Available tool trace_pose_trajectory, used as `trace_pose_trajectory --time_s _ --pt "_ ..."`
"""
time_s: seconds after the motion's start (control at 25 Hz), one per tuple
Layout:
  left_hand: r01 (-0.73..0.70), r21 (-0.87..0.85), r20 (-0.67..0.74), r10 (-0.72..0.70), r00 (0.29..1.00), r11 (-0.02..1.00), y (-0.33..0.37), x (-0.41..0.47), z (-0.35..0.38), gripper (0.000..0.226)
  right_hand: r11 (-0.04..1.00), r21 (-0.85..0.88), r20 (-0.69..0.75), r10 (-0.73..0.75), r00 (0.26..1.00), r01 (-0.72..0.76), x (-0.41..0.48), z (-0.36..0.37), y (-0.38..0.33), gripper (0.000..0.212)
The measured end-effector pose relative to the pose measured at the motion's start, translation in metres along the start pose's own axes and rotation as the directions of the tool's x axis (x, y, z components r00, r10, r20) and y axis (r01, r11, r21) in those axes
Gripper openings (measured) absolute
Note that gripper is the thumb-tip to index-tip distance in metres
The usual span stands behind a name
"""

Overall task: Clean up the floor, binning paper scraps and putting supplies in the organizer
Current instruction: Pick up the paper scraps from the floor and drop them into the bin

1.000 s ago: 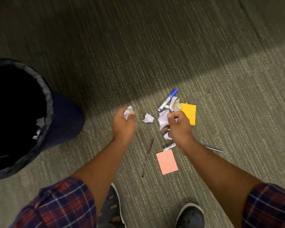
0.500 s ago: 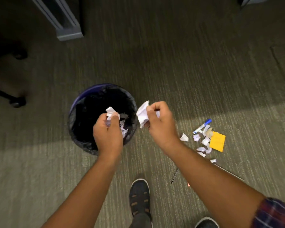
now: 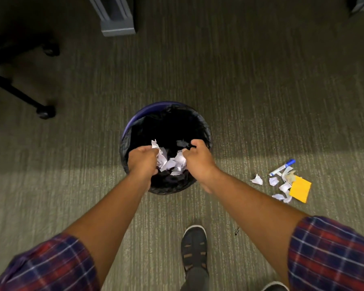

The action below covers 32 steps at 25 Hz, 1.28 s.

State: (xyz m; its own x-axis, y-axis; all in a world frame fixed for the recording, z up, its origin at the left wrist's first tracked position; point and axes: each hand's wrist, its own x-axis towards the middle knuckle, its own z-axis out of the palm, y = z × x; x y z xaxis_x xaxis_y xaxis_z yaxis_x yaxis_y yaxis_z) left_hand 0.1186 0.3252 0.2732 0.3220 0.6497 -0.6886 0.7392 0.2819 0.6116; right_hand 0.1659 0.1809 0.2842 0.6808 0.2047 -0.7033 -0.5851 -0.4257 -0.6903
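A round bin (image 3: 147,111) with a blue rim and black liner stands on the carpet in the middle of the head view. Both my hands hover over its near side. My left hand (image 3: 142,161) pinches a white paper scrap (image 3: 156,144) that sticks up from my fingers. My right hand (image 3: 198,159) is curled, with crumpled white paper (image 3: 180,161) right beside its thumb; whether it still grips that paper is unclear. More white scraps (image 3: 168,165) lie inside the bin. Loose scraps (image 3: 256,179) remain on the floor to the right.
To the right on the carpet lie a blue-capped marker (image 3: 282,168), a yellow sticky pad (image 3: 300,189) and a black pen tip (image 3: 237,231). My shoe (image 3: 194,246) stands near the bin. A chair base with castors (image 3: 45,112) is at left, a furniture leg (image 3: 117,22) at the back.
I rose from the pile on the floor and turned to the bin. Both hands carried scraps over it; the right hand moved from beside the rim to above the opening.
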Motion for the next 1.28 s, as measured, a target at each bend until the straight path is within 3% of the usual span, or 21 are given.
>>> trace_pose_trajectory --time_s 0.16,0.24,0.32,0.4,0.48,0.6,0.68,0.84,1.0,1.12,1.2,1.28 --pt "0.053 0.019 0.017 -0.054 0.998 0.998 -0.008 0.012 -0.007 0.036 0.997 0.069 -0.004 0.036 0.999 -0.036 0.003 0.001 -0.001 0.047" --pt "-0.013 0.067 -0.016 0.015 1.000 0.998 -0.006 0.006 -0.008 0.034 0.996 0.083 -0.036 0.020 0.999 -0.017 0.000 0.001 0.000 0.048" --pt "-0.169 0.187 -0.033 0.178 0.983 0.968 0.001 -0.008 -0.004 0.033 0.996 0.068 -0.093 -0.056 0.994 0.062 -0.004 -0.005 0.001 0.046" --pt "-0.395 0.241 -0.011 0.410 0.912 0.886 0.007 -0.029 0.005 0.028 0.986 0.058 -0.160 -0.144 0.976 0.155 -0.009 -0.016 0.006 0.042" --pt "-0.610 0.215 0.061 0.613 0.788 0.763 0.008 -0.056 0.020 0.025 0.970 0.056 -0.254 -0.214 0.943 0.235 -0.015 -0.029 0.017 0.034" --pt "-0.777 0.156 0.219 0.746 0.629 0.610 -0.009 -0.093 0.062 0.026 0.948 -0.007 -0.392 -0.296 0.871 0.319 -0.023 -0.065 0.049 0.025" --pt "-0.804 0.148 0.302 0.748 0.592 0.576 -0.028 -0.110 0.098 0.028 0.947 -0.079 -0.419 -0.314 0.852 0.310 -0.022 -0.099 0.079 0.024" --pt "-0.775 0.241 0.464 0.632 0.620 0.584 -0.085 -0.113 0.178 0.032 0.961 -0.221 -0.428 -0.247 0.870 0.164 -0.004 -0.183 0.163 0.027" --pt "-0.744 0.389 0.593 0.470 0.653 0.544 -0.141 -0.091 0.252 0.034 0.872 -0.490 -0.417 -0.224 0.881 -0.010 0.029 -0.263 0.267 0.032" --pt "-0.744 0.453 0.637 0.405 0.656 0.491 -0.180 -0.066 0.294 0.035 0.720 -0.692 -0.257 -0.185 0.949 -0.048 0.053 -0.294 0.328 0.044" --pt "-0.778 0.452 0.702 0.365 0.612 0.436 -0.200 -0.051 0.320 0.038 0.506 -0.862 -0.082 -0.159 0.984 0.010 0.066 -0.304 0.357 0.052" --pt "-0.818 0.452 0.758 0.331 0.563 0.356 -0.214 -0.039 0.341 0.045 0.360 -0.931 0.015 -0.134 0.991 0.063 0.080 -0.307 0.372 0.053"
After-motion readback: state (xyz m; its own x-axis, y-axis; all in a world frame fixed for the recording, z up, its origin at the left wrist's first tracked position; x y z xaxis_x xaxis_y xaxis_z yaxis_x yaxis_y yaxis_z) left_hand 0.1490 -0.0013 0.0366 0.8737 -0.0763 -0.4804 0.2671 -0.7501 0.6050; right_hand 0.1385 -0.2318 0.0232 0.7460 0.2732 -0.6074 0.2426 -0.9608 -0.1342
